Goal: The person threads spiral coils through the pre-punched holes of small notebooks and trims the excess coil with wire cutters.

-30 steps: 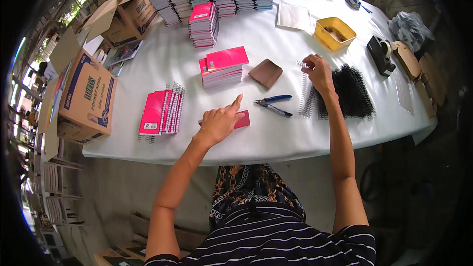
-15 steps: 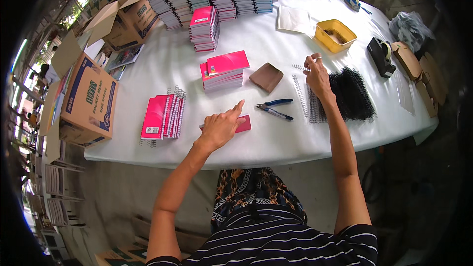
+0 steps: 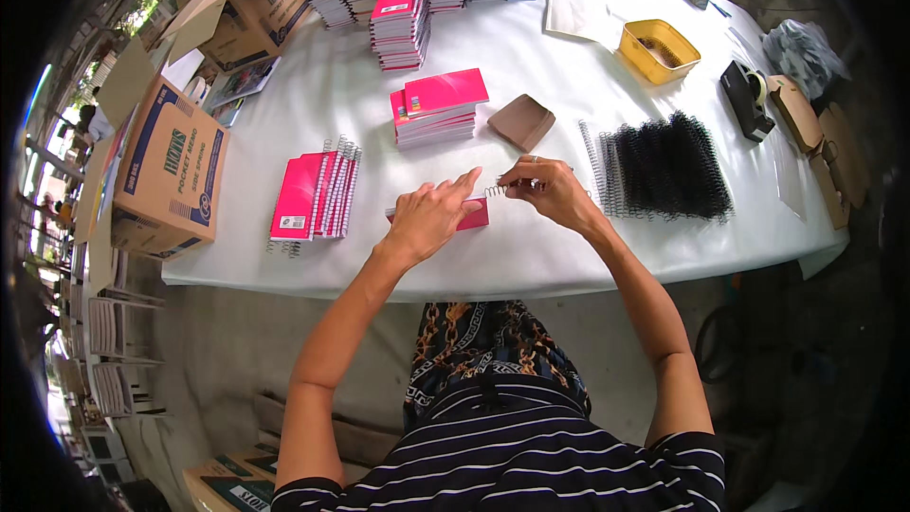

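Beneath my left hand (image 3: 427, 220) lies a pink-covered notebook (image 3: 475, 217); the fingers are stretched out flat across it and hide most of it. My right hand (image 3: 552, 193) pinches a metal spiral coil (image 3: 494, 191), whose free end is at the notebook's far right edge. Whether the coil has entered the notebook's holes I cannot tell. To the right of that hand lies a thick row of dark spiral coils (image 3: 668, 169). The pliers seen earlier are hidden where my right hand is.
Pink notebooks with coils (image 3: 299, 194) lie at the left. Beyond my hands are a stack of pink notebooks (image 3: 438, 112) and a brown open box (image 3: 521, 123). A yellow tub (image 3: 661, 52) and tape dispenser (image 3: 747, 104) stand right; a large carton (image 3: 171, 171) stands left.
My right hand has come left and nearer from the coil row, bringing a coil to the notebook. My left hand stays on the notebook. The view has shifted slightly.
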Demonstrator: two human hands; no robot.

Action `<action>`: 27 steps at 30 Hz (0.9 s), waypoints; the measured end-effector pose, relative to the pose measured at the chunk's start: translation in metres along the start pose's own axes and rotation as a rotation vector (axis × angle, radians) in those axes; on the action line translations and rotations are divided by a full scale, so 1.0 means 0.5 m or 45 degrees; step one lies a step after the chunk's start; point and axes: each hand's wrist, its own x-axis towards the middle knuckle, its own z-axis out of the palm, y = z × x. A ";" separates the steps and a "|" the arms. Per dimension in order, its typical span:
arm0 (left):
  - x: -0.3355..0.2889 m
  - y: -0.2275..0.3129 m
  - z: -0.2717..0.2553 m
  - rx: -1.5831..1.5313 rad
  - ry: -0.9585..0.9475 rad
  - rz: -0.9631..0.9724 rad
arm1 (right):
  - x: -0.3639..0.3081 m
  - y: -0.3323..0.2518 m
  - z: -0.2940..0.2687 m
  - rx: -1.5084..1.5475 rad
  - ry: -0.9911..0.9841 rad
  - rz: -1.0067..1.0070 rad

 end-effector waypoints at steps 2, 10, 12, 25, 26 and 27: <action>-0.001 -0.011 0.011 0.016 0.117 0.101 | 0.005 -0.002 0.002 0.004 0.038 0.007; -0.001 -0.005 -0.002 0.018 0.061 0.121 | 0.016 -0.012 -0.009 0.039 -0.140 -0.007; 0.001 0.003 -0.012 0.001 0.004 0.082 | 0.015 -0.011 -0.018 0.075 -0.237 0.085; 0.000 0.002 0.002 -0.118 -0.132 0.065 | 0.009 -0.067 0.000 -0.397 -0.396 -0.124; -0.004 -0.011 0.007 -0.096 -0.188 0.080 | 0.021 -0.077 0.000 -0.354 -0.503 -0.104; -0.012 -0.024 0.012 -0.074 -0.245 0.091 | 0.042 -0.087 -0.012 -0.133 -0.757 0.144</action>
